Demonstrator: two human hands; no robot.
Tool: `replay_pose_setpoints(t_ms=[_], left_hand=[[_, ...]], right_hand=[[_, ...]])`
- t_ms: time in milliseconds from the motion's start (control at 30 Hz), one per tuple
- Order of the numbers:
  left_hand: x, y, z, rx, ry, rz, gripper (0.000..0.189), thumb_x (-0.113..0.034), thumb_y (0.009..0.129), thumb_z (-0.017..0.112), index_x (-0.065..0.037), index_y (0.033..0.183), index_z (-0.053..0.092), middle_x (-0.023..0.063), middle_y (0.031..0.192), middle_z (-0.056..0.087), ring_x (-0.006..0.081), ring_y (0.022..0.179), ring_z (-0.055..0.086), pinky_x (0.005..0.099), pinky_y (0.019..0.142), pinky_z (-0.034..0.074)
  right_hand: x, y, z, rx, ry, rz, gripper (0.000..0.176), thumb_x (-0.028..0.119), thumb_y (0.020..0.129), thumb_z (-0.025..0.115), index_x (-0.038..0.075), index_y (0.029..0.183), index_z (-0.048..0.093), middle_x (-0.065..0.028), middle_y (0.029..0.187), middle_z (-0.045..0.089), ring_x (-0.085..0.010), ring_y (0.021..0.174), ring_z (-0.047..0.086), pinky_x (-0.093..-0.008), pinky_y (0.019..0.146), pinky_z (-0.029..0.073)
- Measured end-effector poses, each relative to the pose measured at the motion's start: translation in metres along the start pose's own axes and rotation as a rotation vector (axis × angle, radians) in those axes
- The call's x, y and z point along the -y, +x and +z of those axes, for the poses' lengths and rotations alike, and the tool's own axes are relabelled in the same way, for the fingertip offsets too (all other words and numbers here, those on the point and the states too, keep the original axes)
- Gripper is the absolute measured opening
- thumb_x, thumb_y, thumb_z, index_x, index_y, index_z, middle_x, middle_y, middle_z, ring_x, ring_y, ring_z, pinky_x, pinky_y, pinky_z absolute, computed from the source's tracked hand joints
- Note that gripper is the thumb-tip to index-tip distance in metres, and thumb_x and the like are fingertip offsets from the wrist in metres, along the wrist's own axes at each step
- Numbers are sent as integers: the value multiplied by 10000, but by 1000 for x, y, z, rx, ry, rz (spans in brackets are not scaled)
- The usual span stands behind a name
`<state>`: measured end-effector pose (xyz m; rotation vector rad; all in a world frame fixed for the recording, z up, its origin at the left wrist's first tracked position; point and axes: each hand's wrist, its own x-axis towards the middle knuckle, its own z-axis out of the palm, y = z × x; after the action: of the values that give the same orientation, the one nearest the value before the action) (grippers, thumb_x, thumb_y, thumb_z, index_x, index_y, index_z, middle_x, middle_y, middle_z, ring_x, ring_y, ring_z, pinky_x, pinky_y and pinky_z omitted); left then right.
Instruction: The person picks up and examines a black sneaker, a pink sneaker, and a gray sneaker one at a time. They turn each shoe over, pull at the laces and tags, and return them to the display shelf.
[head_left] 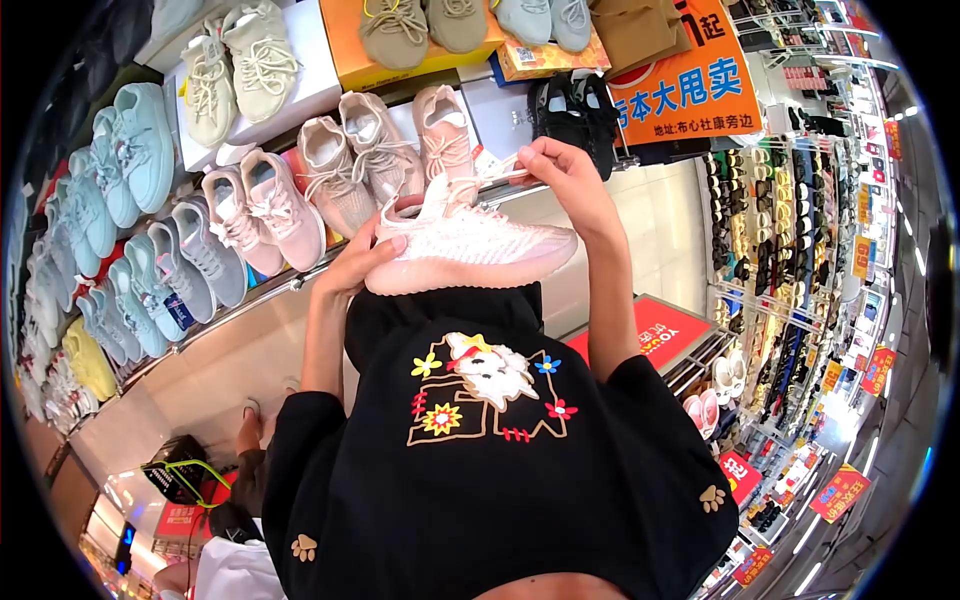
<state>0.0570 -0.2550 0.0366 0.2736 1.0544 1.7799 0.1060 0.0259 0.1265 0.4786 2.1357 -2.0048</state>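
A pale pink knit sneaker (490,240) with a thick translucent sole is held up in front of my chest, its toe to the right. My left hand (362,262) is closed around the heel, with the thumb on the near side. My right hand (565,178) pinches the end of a light shoelace (497,181) that stretches from the top of the sneaker. Just behind it, a single pinkish sneaker (445,130) stands on the display.
Rows of sneakers, including a pink pair (265,210) and pale blue ones (143,145), fill the display at left. Black shoes (577,112) stand beside an orange sign (695,90). Racks of small goods (770,220) line the right. Another person (235,570) is at lower left.
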Motion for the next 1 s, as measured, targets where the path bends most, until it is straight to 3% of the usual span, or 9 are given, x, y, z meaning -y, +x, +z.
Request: replay_pose_setpoints(t_ms=[367, 433, 500, 600, 700, 833, 900, 933, 1000], left_hand=[[31, 6, 5, 19, -333, -48, 783, -363, 837, 645, 20, 1409, 272, 162, 1374, 431, 249, 1221, 480, 351, 1044, 360], [55, 7, -11, -53, -504, -210, 726, -368, 855, 630, 13, 1391, 324, 161, 1362, 456, 260, 1227, 480, 376, 1050, 362], [69, 9, -3, -140, -550, -126, 683, -381, 871, 604, 3, 1378, 357, 157, 1350, 473, 274, 1220, 486, 395, 1045, 369], [73, 9, -10, -19, -643, -145, 698, -384, 864, 611, 3, 1383, 348, 164, 1345, 476, 281, 1221, 484, 396, 1041, 373], [62, 14, -15, -37, -505, -135, 736, -381, 829, 655, 4, 1377, 349, 158, 1356, 459, 271, 1225, 479, 386, 1045, 366], [-10, 18, 11, 93, -107, 38, 856, -359, 716, 763, 7, 1369, 348, 141, 1364, 424, 216, 1224, 460, 341, 1042, 344], [-24, 23, 10, 158, 507, 116, 895, -320, 685, 794, 13, 1377, 334, 149, 1347, 434, 219, 1238, 440, 335, 1043, 334], [-31, 19, 17, 66, 576, 35, 996, -326, 636, 835, -15, 1411, 294, 131, 1373, 414, 215, 1269, 400, 348, 1078, 284], [-32, 15, 26, -51, 703, 198, 833, -261, 697, 793, -8, 1364, 362, 129, 1339, 455, 229, 1236, 436, 355, 1054, 318]], right_hand=[[-40, 21, -4, 121, 668, 21, 219, 202, 927, 584, 2, 1014, 598, -66, 918, 640, -117, 822, 589, -278, 805, 472], [-45, 25, -4, 146, 833, -3, 212, 196, 926, 585, 5, 1016, 586, -62, 910, 635, -120, 818, 590, -267, 791, 476], [-35, 26, -5, 164, 836, -13, 181, 192, 929, 576, 14, 960, 579, -54, 861, 624, -112, 766, 575, -243, 744, 482], [-1, 20, -4, 128, 695, -45, 189, 209, 936, 565, 26, 887, 563, -40, 810, 591, -98, 726, 540, -230, 692, 454], [31, 14, -2, 157, 576, -88, 213, 225, 935, 567, 29, 855, 543, -34, 777, 573, -87, 702, 508, -220, 655, 424], [62, 12, -5, 203, 397, -127, 200, 214, 913, 592, 28, 849, 555, -29, 752, 594, -73, 677, 501, -207, 643, 410], [72, 13, -5, 172, 132, -142, 179, 199, 908, 591, 38, 833, 571, -16, 749, 597, -62, 665, 499, -204, 637, 407], [73, 12, -4, 155, 105, -166, 166, 188, 908, 586, 44, 824, 587, -7, 740, 596, -53, 658, 498, -196, 630, 401], [68, 10, -4, 80, 124, -184, 163, 182, 912, 575, 29, 863, 604, -7, 747, 595, -51, 661, 497, -191, 626, 398]])
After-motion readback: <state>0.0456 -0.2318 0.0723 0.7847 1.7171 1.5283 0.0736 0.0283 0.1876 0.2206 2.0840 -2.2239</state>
